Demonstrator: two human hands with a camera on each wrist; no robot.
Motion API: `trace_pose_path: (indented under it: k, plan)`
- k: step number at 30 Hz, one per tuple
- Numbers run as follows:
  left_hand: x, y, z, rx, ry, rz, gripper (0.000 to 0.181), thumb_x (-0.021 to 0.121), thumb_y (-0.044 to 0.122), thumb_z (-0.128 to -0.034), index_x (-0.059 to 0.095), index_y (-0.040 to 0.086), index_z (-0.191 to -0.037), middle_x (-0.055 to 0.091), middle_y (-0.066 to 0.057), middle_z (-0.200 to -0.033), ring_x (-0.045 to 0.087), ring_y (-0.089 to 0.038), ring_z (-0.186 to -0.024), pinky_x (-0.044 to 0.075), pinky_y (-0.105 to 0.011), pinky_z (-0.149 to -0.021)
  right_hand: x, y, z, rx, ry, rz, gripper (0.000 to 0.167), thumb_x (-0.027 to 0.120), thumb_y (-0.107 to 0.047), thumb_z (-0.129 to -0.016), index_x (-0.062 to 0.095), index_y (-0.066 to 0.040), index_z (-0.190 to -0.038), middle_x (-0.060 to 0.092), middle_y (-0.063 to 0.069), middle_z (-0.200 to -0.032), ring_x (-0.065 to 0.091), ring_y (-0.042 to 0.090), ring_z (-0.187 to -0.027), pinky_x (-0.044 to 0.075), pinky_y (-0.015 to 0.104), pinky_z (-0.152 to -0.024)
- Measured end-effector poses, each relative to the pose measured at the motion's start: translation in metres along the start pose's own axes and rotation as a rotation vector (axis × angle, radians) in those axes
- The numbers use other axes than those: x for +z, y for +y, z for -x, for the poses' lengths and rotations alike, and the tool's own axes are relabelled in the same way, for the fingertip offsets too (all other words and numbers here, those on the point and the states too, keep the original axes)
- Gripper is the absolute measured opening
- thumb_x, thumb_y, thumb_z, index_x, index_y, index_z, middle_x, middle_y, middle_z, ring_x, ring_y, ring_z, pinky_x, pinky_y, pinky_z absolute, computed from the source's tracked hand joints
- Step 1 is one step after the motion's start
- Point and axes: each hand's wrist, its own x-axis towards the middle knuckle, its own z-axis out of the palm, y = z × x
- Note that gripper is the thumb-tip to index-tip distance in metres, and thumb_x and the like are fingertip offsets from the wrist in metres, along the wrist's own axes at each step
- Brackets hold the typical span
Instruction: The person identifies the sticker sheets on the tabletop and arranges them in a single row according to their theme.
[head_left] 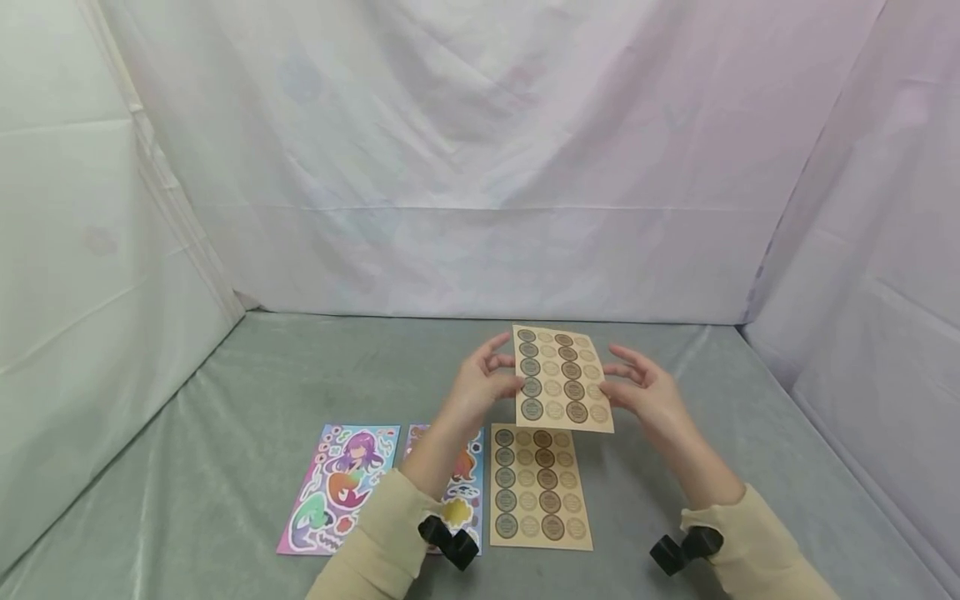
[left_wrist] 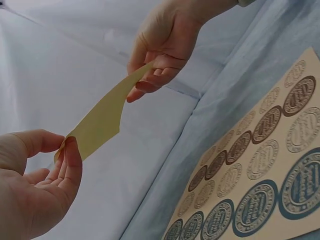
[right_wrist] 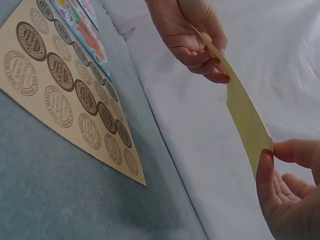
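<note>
Between my two hands a tan sticker sheet [head_left: 564,379] with rows of round seals is held up above the table. My left hand [head_left: 480,379] pinches its left edge between thumb and fingers. Its right edge is pinched by my right hand [head_left: 643,393]. Both wrist views show the plain yellowish back of the raised sheet [left_wrist: 106,117], slightly bowed. Below it a second tan sticker sheet [head_left: 537,490] of the same pattern lies flat on the table, its top edge close under the raised one.
To the left lie a mermaid sticker sheet [head_left: 347,487] and another colourful sticker sheet [head_left: 471,467], partly hidden by my left forearm. A grey-green cloth [head_left: 247,467] covers the table. White curtains [head_left: 480,258] hang at the back and sides.
</note>
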Motion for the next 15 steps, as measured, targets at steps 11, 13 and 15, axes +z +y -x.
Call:
trace_pose_path:
  k: [11,13,15]
  plan:
    - [0.002,-0.009,0.008,-0.025,-0.033,-0.044,0.072,0.065,-0.008,-0.0785,0.04,0.006,-0.144,0.065,-0.009,-0.104,0.064,-0.017,-0.077,0.054,-0.031,-0.077,-0.008,0.004,0.008,0.015,-0.024,-0.012,0.071,0.065,0.002,-0.087,0.03,-0.002,-0.148,0.061,0.01,-0.106,0.066,0.015,-0.078,0.055,0.029,-0.075]
    - [0.003,-0.01,0.01,-0.024,-0.045,-0.042,0.071,0.065,-0.008,-0.0786,0.04,0.004,-0.144,0.065,-0.009,-0.105,0.064,-0.017,-0.077,0.054,-0.032,-0.077,-0.011,0.005,0.01,0.013,-0.034,-0.012,0.072,0.065,0.002,-0.087,0.029,-0.002,-0.149,0.061,0.009,-0.105,0.066,0.015,-0.079,0.055,0.029,-0.075]
    - [0.003,-0.011,0.011,-0.032,-0.057,-0.041,0.07,0.065,-0.006,-0.079,0.041,0.005,-0.144,0.065,-0.009,-0.105,0.065,-0.018,-0.078,0.054,-0.032,-0.078,-0.013,0.006,0.012,0.01,-0.044,-0.013,0.072,0.064,0.002,-0.087,0.028,-0.002,-0.149,0.061,0.009,-0.105,0.066,0.015,-0.079,0.055,0.029,-0.076]
